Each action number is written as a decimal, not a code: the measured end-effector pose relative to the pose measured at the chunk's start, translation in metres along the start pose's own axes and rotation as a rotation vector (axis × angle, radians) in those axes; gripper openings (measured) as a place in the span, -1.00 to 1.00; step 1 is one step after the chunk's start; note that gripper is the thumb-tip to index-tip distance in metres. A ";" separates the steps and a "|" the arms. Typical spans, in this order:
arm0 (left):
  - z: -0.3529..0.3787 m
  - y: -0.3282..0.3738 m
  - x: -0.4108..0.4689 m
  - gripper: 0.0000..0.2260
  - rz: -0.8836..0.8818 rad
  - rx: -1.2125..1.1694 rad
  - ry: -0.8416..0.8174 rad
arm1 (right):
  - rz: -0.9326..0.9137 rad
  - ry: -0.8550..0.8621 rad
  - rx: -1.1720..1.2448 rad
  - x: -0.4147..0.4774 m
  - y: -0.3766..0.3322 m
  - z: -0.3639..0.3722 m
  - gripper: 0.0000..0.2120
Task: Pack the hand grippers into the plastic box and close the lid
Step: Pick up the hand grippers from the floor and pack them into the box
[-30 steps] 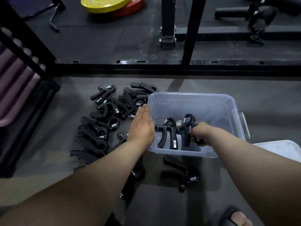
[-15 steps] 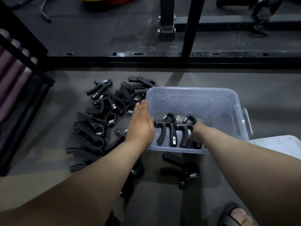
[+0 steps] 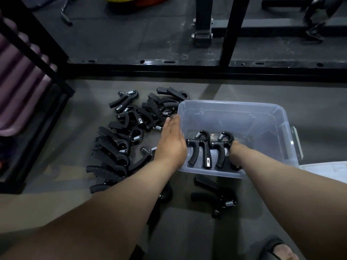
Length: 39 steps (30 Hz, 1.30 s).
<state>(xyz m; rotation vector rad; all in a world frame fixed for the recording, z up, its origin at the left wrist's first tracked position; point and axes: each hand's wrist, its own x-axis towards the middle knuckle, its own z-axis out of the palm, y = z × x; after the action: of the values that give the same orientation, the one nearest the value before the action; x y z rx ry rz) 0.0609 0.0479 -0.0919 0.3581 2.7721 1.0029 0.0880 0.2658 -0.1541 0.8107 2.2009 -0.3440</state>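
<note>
A clear plastic box [image 3: 234, 106] stands open on the floor. Two black hand grippers stand inside against its near wall: the left one [image 3: 201, 147] is free, and my right hand [image 3: 235, 153], low inside the box, grips the right one [image 3: 222, 147]. My left hand [image 3: 171, 141] presses flat, fingers straight, on the outside of the box's left wall. Several more grippers lie in a pile [image 3: 120, 147] left of the box. One gripper [image 3: 216, 196] lies in front of the box, and another [image 3: 165, 194] is partly hidden under my left forearm. The white lid [image 3: 326, 170] lies at the right.
A black steel rack base [image 3: 187, 70] runs across the floor behind the box, with uprights above it. A dark shelf frame with purple rolls [image 3: 18, 81] stands at the left. My sandalled foot [image 3: 277, 250] is at the bottom right.
My right hand has lowered the second gripper to the box floor, beside the first. The left hand has stayed on the box wall. The view has tilted down slightly.
</note>
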 end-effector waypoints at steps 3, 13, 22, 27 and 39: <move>0.000 -0.002 0.001 -0.53 0.004 -0.007 0.001 | -0.035 0.019 0.015 0.000 0.003 0.002 -0.31; -0.001 -0.001 0.002 -0.44 -0.001 -0.029 -0.018 | 0.003 0.011 -0.033 -0.001 -0.006 0.000 -0.36; 0.001 -0.010 0.001 -0.53 0.019 -0.046 0.001 | -0.619 0.675 0.703 -0.064 -0.093 -0.029 -0.63; -0.006 -0.031 -0.007 -0.51 -0.101 -0.175 -0.037 | -0.758 0.495 0.504 -0.092 -0.139 -0.011 -0.50; -0.042 -0.144 -0.057 -0.65 -0.504 0.271 -0.141 | -0.724 0.401 0.316 -0.099 -0.140 0.015 -0.45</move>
<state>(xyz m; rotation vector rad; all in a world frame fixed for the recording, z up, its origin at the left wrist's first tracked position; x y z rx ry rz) 0.0811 -0.1008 -0.1482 -0.2256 2.6599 0.4659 0.0574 0.1081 -0.0928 0.2060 2.8181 -0.9682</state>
